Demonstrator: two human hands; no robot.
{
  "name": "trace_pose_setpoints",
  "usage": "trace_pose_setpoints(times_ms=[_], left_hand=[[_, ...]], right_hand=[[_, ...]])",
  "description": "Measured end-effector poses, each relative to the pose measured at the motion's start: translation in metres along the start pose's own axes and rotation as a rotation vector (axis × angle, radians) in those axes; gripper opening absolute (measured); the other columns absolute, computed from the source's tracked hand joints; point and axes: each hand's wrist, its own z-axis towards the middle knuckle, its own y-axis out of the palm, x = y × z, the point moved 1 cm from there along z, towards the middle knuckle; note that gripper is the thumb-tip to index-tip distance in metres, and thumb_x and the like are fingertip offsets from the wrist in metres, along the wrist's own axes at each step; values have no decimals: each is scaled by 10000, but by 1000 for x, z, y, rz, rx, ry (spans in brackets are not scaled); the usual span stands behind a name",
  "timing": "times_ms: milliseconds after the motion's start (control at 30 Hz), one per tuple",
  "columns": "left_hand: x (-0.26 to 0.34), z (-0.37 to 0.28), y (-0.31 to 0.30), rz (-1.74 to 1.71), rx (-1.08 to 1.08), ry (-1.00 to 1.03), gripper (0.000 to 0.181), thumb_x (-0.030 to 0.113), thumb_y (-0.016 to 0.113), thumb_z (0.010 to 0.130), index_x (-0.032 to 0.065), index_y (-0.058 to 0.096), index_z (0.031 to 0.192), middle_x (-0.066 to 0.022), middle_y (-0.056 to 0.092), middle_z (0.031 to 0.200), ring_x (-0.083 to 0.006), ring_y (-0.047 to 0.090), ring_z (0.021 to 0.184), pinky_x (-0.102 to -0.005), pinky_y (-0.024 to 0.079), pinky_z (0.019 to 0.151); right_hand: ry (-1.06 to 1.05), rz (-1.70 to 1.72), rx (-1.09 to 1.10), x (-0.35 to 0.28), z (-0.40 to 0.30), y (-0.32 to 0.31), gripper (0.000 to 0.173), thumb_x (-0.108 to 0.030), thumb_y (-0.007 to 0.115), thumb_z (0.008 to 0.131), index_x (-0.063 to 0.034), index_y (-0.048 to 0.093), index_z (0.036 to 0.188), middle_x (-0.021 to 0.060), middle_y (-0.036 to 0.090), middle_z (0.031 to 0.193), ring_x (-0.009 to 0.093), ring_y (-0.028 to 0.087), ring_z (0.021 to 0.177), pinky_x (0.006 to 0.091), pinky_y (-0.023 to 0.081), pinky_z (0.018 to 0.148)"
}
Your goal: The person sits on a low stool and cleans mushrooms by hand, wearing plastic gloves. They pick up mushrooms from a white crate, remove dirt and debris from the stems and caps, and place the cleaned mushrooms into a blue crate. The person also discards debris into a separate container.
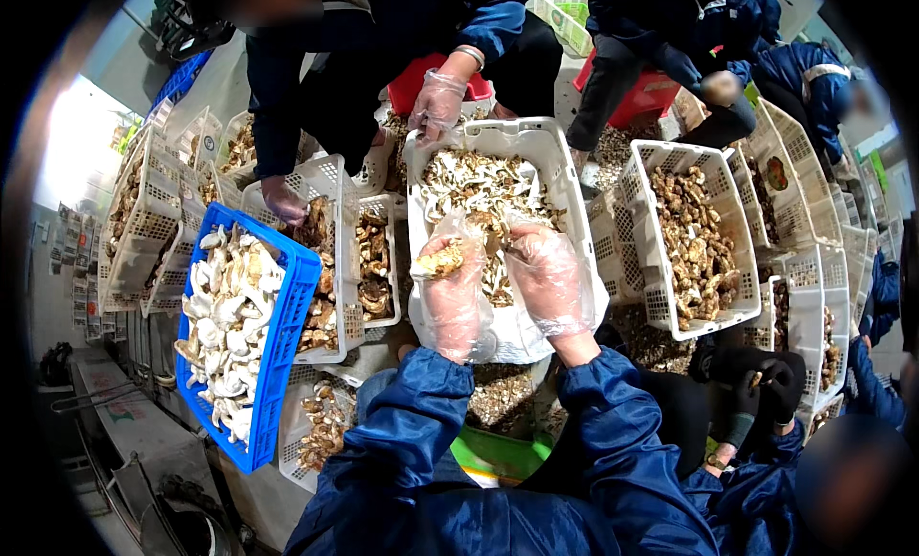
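Note:
My left hand (454,283), in a clear plastic glove, grips a yellowish-brown mushroom (439,261) with its rounded end pointing left. My right hand (543,272), gloved the same way, is closed at the fingers to its right; whether a small tool or piece is inside cannot be told. Both hands are over the near part of a white plastic crate (574,190) that holds many pale and brown mushroom pieces (488,182). White plastic sheeting (502,333) hangs over the crate's near edge.
A blue crate (298,283) of whitish mushrooms stands at left, beside white crates (344,269) of brown ones. Another full white crate (747,297) is at right. Opposite, a co-worker's gloved hand (439,100) rests at the crate's far rim. Trimmings (502,394) lie on the floor.

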Motion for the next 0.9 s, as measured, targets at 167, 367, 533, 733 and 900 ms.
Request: trace_pose_setpoints(times_ms=[167, 367, 533, 733, 900], left_hand=[[-9, -3, 1, 45, 23, 98, 292, 19, 657, 826, 33, 509, 1078, -25, 546, 982, -91, 541, 860, -224, 475, 745], [6, 0, -7, 39, -31, -70, 297, 83, 644, 848, 37, 515, 1111, -43, 572, 998, -117, 571, 882, -230, 490, 766], [15, 23, -20, -677, -111, -682, 273, 191, 574, 902, 1, 570, 1098, -100, 637, 963, -175, 621, 850, -282, 550, 774], [-1, 17, -15, -495, -88, -614, 278, 139, 594, 884, -12, 559, 1114, -120, 633, 982, -186, 630, 824, -274, 556, 756], [2, 10, -10, 91, -41, -222, 253, 80, 610, 875, 28, 523, 1106, -57, 596, 969, -108, 569, 880, -237, 475, 760]], right_hand=[[-33, -17, 43, -4, 0, 2, 235, 50, 641, 698, -19, 605, 919, 131, 613, 971, 304, 575, 892, 355, 464, 785], [130, 78, 28, -4, 0, -5, 274, 51, 624, 742, -18, 621, 1006, 125, 640, 916, 234, 614, 863, 314, 489, 769], [543, 871, 143, 19, 8, -27, 141, -13, 629, 817, -3, 579, 947, 106, 660, 893, 137, 631, 778, 258, 496, 763], [255, 62, 41, 32, 11, -39, 247, 11, 666, 750, -14, 625, 992, 64, 637, 916, 162, 615, 840, 266, 503, 742], [223, 261, -45, 6, 6, -16, 320, 40, 671, 719, -24, 628, 1030, 93, 613, 1005, 179, 600, 891, 278, 494, 769]])
